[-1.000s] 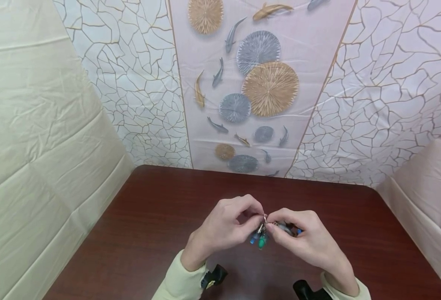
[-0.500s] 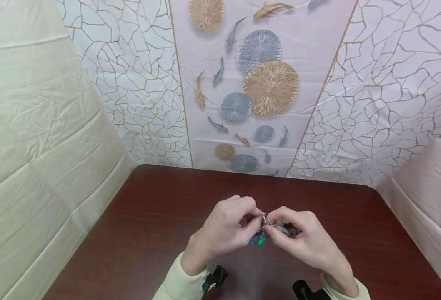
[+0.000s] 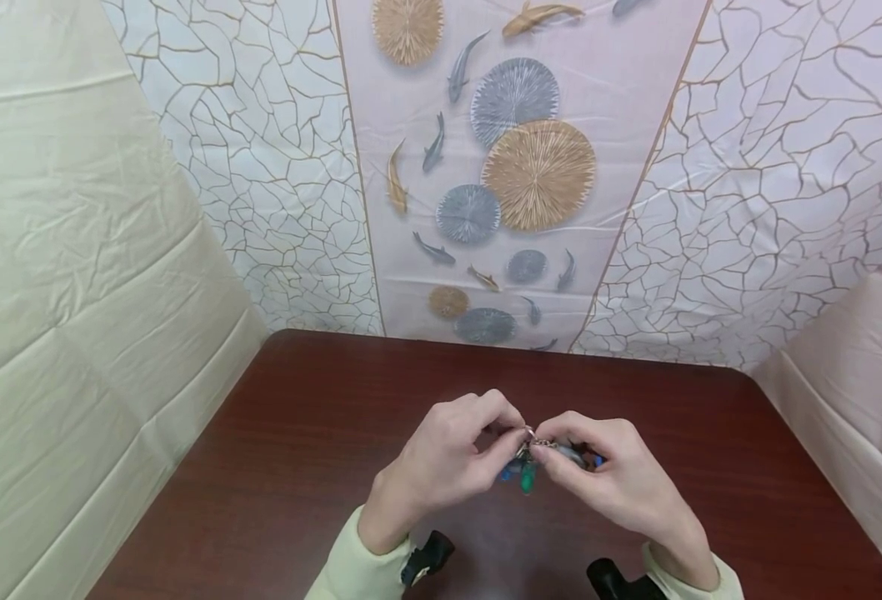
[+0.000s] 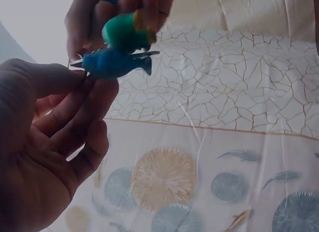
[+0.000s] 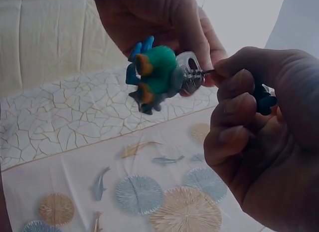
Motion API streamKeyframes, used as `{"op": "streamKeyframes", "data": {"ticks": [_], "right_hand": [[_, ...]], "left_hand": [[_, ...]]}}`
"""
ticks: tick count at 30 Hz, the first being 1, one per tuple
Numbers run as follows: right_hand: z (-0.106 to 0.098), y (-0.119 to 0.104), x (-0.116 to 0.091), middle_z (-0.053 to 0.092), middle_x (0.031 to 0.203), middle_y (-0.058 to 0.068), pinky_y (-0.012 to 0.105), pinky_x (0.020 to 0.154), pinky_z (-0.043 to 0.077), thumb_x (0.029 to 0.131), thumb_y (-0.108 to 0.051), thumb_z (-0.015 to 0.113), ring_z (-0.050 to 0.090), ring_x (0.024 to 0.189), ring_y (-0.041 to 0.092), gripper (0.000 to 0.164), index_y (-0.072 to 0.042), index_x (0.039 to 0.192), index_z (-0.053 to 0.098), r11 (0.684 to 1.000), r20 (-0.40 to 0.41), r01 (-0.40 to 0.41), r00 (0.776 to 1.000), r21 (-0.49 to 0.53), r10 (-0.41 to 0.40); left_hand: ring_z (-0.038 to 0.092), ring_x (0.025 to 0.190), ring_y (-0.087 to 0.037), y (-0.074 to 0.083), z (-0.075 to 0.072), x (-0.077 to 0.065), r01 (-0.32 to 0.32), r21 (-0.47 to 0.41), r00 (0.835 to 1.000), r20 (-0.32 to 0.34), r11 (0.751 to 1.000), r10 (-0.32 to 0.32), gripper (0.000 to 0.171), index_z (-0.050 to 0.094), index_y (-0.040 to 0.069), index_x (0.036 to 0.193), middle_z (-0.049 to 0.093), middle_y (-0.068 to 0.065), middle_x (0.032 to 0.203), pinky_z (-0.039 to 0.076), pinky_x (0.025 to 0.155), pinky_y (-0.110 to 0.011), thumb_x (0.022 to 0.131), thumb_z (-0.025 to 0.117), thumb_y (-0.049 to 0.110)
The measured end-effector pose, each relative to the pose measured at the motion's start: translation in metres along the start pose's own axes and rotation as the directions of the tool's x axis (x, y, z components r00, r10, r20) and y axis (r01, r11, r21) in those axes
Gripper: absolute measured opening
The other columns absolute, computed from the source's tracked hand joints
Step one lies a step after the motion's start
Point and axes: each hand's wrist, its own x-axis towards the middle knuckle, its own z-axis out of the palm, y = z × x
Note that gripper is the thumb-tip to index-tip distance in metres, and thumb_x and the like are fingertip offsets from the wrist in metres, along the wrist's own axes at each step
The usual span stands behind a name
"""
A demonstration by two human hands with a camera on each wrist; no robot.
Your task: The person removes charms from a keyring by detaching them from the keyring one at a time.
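A keychain hangs between the two hands above the table. The left hand [image 3: 448, 454] pinches its metal ring [image 3: 529, 432] between thumb and index finger. With thumb and index finger, the right hand [image 3: 612, 467] grips a short chain [image 3: 543, 442] at that ring. Below the ring dangle small figurines: a green one [image 5: 162, 70] with orange feet and a blue one [image 4: 112, 63], with a dark grey one [image 5: 144, 102] beside them. Under the right hand's curled fingers sits a grey charm [image 3: 570, 455] with blue parts, mostly hidden in the palm.
The dark red-brown table [image 3: 276, 467] lies beneath both hands. Behind it hangs a patterned cloth [image 3: 486, 167] with fish and round motifs, and pale cloth [image 3: 96, 292] covers the left side. A black wrist mount [image 3: 428, 557] sits at the left sleeve.
Both hands stay in nearly the same place and keep their pinch. Between them the chain shows more now, and the green figurine has swung slightly to the right.
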Motion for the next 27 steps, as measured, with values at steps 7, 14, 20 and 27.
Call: {"op": "streamKeyframes", "data": {"ticks": [7, 14, 20, 27], "right_hand": [[0.001, 0.002, -0.001, 0.055, 0.069, -0.011, 0.009, 0.048, 0.034, 0.078, 0.013, 0.071, 0.039, 0.054, -0.005, 0.035, -0.017, 0.097, 0.068, 0.997, -0.015, 0.067, 0.998, 0.044, -0.067], [0.005, 0.005, 0.001, 0.055, 0.069, -0.01, 0.008, 0.047, 0.032, 0.074, 0.014, 0.073, 0.039, 0.054, -0.004, 0.038, -0.015, 0.099, 0.069, 0.993, -0.036, 0.1, 0.995, 0.067, -0.098], [0.007, 0.005, 0.002, 0.052, 0.067, -0.01, 0.008, 0.046, 0.03, 0.075, 0.014, 0.072, 0.037, 0.053, -0.003, 0.036, -0.015, 0.096, 0.069, 0.99, -0.059, 0.117, 0.992, 0.076, -0.112], [0.011, 0.007, 0.002, 0.053, 0.067, -0.008, 0.008, 0.044, 0.027, 0.074, 0.016, 0.071, 0.034, 0.052, -0.003, 0.036, -0.014, 0.095, 0.068, 0.984, -0.06, 0.131, 0.99, 0.121, -0.124]], "left_hand": [[0.057, 0.065, 0.003, -0.002, 0.0, 0.0, 0.047, -0.097, 0.998, 0.038, 0.994, -0.043, 0.007, 0.06, 0.01, 0.09, 0.067, 0.004, 0.078, 0.046, 0.063, -0.004, 0.09, 0.061, 0.003], [0.056, 0.062, 0.004, -0.003, -0.001, -0.001, 0.096, -0.172, 0.995, 0.049, 0.98, -0.089, 0.015, 0.059, 0.011, 0.087, 0.067, 0.004, 0.073, 0.046, 0.058, -0.005, 0.086, 0.063, -0.003], [0.054, 0.059, 0.004, -0.002, -0.002, -0.002, 0.115, -0.211, 0.993, 0.054, 0.971, -0.106, 0.015, 0.059, 0.011, 0.086, 0.068, 0.003, 0.071, 0.046, 0.056, -0.005, 0.086, 0.062, -0.004], [0.056, 0.06, 0.004, -0.001, -0.001, -0.002, 0.129, -0.216, 0.991, 0.057, 0.968, -0.12, 0.015, 0.058, 0.011, 0.085, 0.07, 0.002, 0.073, 0.047, 0.057, -0.006, 0.086, 0.061, -0.004]]}}
